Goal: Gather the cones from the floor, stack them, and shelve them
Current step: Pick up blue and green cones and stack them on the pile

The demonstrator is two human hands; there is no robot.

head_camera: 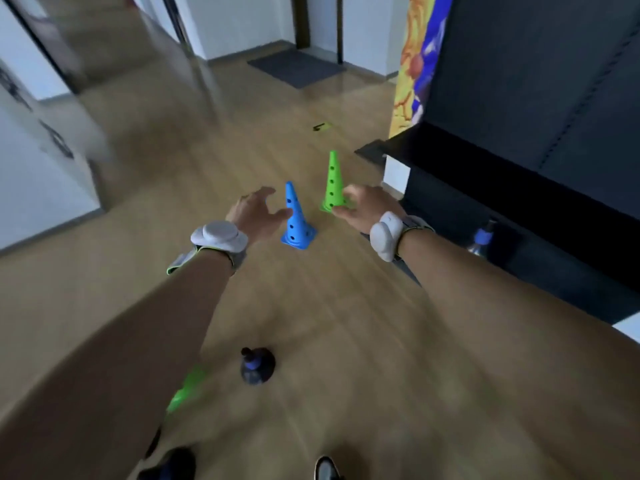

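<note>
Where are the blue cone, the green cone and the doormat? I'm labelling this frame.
blue cone (294, 216): head view, on its mid body.
green cone (332, 181): head view, on its mid body.
doormat (296, 68): head view, on its middle.

Blue cone (295, 216), green cone (333, 183), both apparently black-dotted.

Light wood plank floor (214, 161) runs the whole room, kinda glossy with soft daylight bouncing off it. Far back there's a dark grey rectangular doormat (297, 68) in front of white walls (239, 22) and a dark door frame, and on the left a blurry glass partition with black frames (52, 64). Right side is a big black shelving unit (519, 188) with a bright yellow-and-blue poster panel (415, 64) on its end.
</note>
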